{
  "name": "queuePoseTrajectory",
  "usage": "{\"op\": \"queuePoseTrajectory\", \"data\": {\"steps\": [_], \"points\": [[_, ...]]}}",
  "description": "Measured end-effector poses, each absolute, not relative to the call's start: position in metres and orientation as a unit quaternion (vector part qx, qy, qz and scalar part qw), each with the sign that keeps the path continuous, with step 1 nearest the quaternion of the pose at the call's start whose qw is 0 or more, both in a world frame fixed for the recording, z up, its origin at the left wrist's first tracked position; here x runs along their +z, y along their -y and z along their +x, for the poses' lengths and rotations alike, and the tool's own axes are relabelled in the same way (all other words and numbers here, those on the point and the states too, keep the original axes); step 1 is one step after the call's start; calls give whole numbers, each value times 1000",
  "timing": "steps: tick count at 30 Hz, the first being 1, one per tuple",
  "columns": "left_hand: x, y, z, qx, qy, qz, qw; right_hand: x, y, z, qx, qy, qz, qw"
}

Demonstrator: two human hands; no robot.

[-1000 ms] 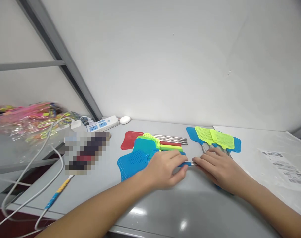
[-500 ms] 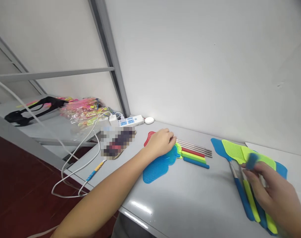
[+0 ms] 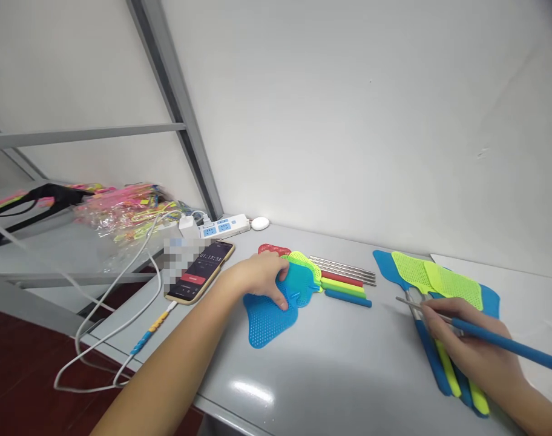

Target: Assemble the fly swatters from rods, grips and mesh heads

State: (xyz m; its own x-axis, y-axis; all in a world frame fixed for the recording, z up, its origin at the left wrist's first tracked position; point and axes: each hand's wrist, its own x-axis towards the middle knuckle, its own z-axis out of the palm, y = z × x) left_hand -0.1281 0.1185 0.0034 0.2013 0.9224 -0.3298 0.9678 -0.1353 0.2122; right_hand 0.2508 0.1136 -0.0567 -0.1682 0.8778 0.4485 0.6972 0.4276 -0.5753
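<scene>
Partly hidden, partly cut off

The right hand [image 3: 478,351] pinches a metal rod [image 3: 410,303] whose blue handle [image 3: 507,343] is cut off at the frame's edge, and obscures swatters [image 3: 457,287] beyond; the left hand [image 3: 260,277] half covers blue mesh heads [image 3: 269,327], and I cannot tell whether its fingers grip one

Left hand [image 3: 266,277] on blue swatter head [image 3: 270,321], right hand [image 3: 473,348] holding blue-handled rod [image 3: 507,343]

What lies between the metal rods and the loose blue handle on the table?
In the head view, a red handle, a yellow handle and a green handle lie between the metal rods and the loose blue handle.
</scene>
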Motion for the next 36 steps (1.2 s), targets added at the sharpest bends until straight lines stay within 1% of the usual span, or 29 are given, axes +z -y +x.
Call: {"op": "queuePoseTrajectory", "data": {"steps": [5,8,10,12,14,17,18,20,21,23,25,28,31,33,36], "points": [[-5,-122,-123,-58,-608,762,216,-55,-108,247,70,785,-497,363],[4,-119,-123,-19,-593,766,249,-54,-108,248,21,808,-464,362],[12,-116,-122,22,-570,768,291,-53,-108,246,9,810,-458,366],[18,-113,-119,76,-525,772,351,-51,-108,244,26,809,-453,374],[18,-110,-112,124,-464,762,435,-49,-108,241,56,810,-441,382],[5,-110,-94,145,-383,718,562,-47,-108,240,94,806,-432,393],[-2,-110,-86,149,-367,706,587,-47,-108,240,109,807,-423,397],[-17,-111,-68,197,-370,689,591,-47,-108,244,145,814,-389,408],[-24,-111,-58,247,-391,677,572,-48,-107,246,163,815,-370,414],[-35,-108,-43,346,-444,663,493,-50,-106,250,202,806,-352,431],[-41,-103,-33,377,-462,702,390,-51,-105,253,267,767,-372,449],[-40,-95,-31,348,-399,825,199,-51,-105,253,427,666,-407,456],[-31,-93,-38,342,-344,874,21,-48,-104,245,564,590,-400,418],[-26,-96,-45,331,-355,873,-45,-46,-102,237,607,567,-390,396],[-22,-102,-53,296,-382,870,-100,-43,-96,231,610,578,-395,371]]}}
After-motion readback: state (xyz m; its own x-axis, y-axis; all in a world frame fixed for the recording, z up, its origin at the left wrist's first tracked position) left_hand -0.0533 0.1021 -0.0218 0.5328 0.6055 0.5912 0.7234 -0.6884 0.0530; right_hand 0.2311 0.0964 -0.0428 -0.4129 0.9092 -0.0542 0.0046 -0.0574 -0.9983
